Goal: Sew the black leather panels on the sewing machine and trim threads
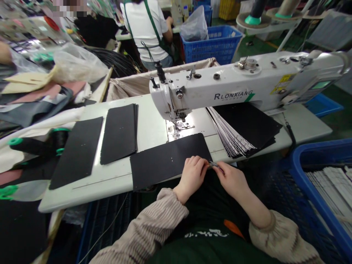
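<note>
A black rectangular fabric piece [167,159] lies at the front edge of the white sewing table [115,176], in front of the needle of a white sewing machine [247,82]. My left hand [191,175] rests curled on the piece's near right corner. My right hand [232,179] is just to its right, fingers pinched on a small dark metal tool [213,164] at the table edge. The two hands almost touch.
Two more black pieces [78,150] [120,132] lie flat at the table's left. A fanned stack of black pieces [244,130] sits under the machine arm. Blue crates [316,183] stand at right. A person in a white shirt [145,29] works behind.
</note>
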The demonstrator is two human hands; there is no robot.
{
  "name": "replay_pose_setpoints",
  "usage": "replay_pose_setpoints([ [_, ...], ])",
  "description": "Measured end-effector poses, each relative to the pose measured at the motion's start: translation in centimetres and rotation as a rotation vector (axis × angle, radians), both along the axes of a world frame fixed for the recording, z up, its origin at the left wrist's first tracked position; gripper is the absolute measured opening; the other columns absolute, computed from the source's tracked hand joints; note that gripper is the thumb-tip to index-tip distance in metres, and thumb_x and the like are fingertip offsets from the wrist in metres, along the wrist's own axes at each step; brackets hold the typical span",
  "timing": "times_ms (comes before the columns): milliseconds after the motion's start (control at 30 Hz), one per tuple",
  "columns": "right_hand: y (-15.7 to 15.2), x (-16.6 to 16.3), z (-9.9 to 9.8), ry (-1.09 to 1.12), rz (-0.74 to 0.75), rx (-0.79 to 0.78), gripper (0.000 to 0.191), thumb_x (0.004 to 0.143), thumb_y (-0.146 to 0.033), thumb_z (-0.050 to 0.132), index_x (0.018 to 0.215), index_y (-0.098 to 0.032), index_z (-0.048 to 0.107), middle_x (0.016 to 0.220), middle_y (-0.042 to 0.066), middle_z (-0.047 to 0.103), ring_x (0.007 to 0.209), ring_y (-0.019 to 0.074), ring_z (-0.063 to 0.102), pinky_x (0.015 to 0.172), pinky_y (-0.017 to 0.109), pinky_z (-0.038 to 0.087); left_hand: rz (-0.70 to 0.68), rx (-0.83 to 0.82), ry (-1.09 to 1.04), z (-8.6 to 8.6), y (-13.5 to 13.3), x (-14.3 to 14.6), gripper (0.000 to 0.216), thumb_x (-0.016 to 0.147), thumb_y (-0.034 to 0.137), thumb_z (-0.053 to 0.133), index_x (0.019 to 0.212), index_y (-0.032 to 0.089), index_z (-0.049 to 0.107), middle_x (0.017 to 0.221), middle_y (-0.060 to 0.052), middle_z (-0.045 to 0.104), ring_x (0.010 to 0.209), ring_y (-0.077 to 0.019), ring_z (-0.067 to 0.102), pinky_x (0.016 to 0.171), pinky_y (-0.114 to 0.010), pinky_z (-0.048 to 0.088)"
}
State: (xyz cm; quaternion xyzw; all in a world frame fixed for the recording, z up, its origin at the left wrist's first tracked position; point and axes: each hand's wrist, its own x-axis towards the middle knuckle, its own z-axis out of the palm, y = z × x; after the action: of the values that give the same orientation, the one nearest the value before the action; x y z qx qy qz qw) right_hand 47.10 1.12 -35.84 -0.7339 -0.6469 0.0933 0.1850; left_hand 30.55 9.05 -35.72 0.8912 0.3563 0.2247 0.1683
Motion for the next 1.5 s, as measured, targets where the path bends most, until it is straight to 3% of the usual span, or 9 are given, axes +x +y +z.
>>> replay_pose_setpoints([
  [133,0.3,0.3,0.0,0.012,-0.055,0.048,0.025,0.099,-0.042,0.043,0.095,-0.023,0.06,0.084,0.002,0.069,0.071,0.019,0.066,0.056,0.028,0.039,-0.155,-0.095,-0.089,1.9,-0.5,-2.4,0.015,0.101,0.026,0.047,0.098,0.019,0.06,0.099,-0.005,0.064,0.094,-0.0198,0.056,0.086,-0.035,0.046],
  [300,1.5,0.4,0.8,0.067,0.075,0.15,0.038,0.093,-0.043,0.055,0.126,-0.024,0.057,0.126,0.008,0.062,0.101,0.0208,0.066,0.074,0.029,0.054,-0.465,-0.3,0.111,4.8,-1.4,-10.6,0.018,0.1,0.031,0.051,0.09,0.022,0.064,0.087,-0.002,0.065,0.086,-0.0156,0.061,0.085,-0.029,0.049],
  [533,3.6,1.2,1.0,0.128,0.306,0.09,0.037,0.094,-0.034,0.052,0.131,-0.034,0.06,0.14,-0.001,0.059,0.118,0.0207,0.062,0.089,0.034,0.055,0.08,-0.067,0.105,2.7,0.1,-21.8,0.044,0.095,0.035,0.057,0.139,0.029,0.053,0.146,-0.007,0.051,0.142,-0.0285,0.039,0.119,-0.055,0.026],
  [633,4.1,1.6,1.5,0.287,0.341,0.122,0.027,0.096,-0.036,0.05,0.115,-0.028,0.067,0.12,0.002,0.069,0.108,0.0208,0.065,0.09,0.034,0.053,0.135,-0.202,-0.108,2.4,-0.1,-24.2,0.029,0.098,0.029,0.051,0.122,0.027,0.067,0.128,-0.005,0.066,0.126,-0.0248,0.057,0.114,-0.049,0.038],
  [800,4.7,0.2,4.5,0.475,0.177,0.162,0.025,0.095,-0.045,0.052,0.091,-0.023,0.064,0.078,-0.001,0.062,0.065,0.0134,0.056,0.061,0.025,0.046,0.587,-0.44,-0.632,4.4,-1.6,-24.7,0.024,0.087,0.038,0.069,0.102,0.02,0.072,0.098,-0.005,0.075,0.089,-0.0227,0.07,0.078,-0.031,0.056],
  [1000,5.7,-1.5,6.1,0.536,0.105,0.159,0.029,0.091,-0.05,0.057,0.089,-0.023,0.067,0.078,-0.002,0.063,0.063,0.013,0.054,0.057,0.023,0.045,0.633,-0.75,-0.936,6.9,-1.3,-24.3,0.048,0.079,0.043,0.077,0.119,0.019,0.068,0.102,-0.009,0.075,0.084,-0.0232,0.071,0.07,-0.027,0.056],
  [1267,7.5,-3.1,5.3,0.519,0.049,0.085,0.033,0.087,-0.053,0.059,0.093,-0.023,0.07,0.072,0.001,0.067,0.061,0.017,0.061,0.057,0.026,0.049,0.617,-0.808,-0.942,7.4,-0.1,-25.7,0.047,0.08,0.043,0.076,0.118,0.017,0.068,0.097,-0.009,0.075,0.08,-0.0214,0.071,0.069,-0.027,0.055],
  [1367,8.0,-3.3,5.0,0.454,0.077,0.082,0.031,0.091,-0.051,0.054,0.095,-0.026,0.072,0.1,0.006,0.074,0.091,0.0233,0.069,0.077,0.032,0.052,0.69,-0.569,-0.866,9.7,0.4,-27.5,0.04,0.082,0.044,0.073,0.111,0.016,0.072,0.096,-0.008,0.075,0.08,-0.0215,0.071,0.068,-0.028,0.055],
  [1500,7.5,-3.1,4.2,0.372,0.091,0.084,0.032,0.091,-0.053,0.051,0.113,-0.037,0.068,0.118,0.003,0.072,0.104,0.0243,0.067,0.086,0.037,0.051,0.907,0.4,-0.702,14.8,1.1,-31.5,0.029,0.09,0.034,0.067,0.113,0.017,0.072,0.109,-0.006,0.073,0.097,-0.0189,0.068,0.087,-0.03,0.053],
])
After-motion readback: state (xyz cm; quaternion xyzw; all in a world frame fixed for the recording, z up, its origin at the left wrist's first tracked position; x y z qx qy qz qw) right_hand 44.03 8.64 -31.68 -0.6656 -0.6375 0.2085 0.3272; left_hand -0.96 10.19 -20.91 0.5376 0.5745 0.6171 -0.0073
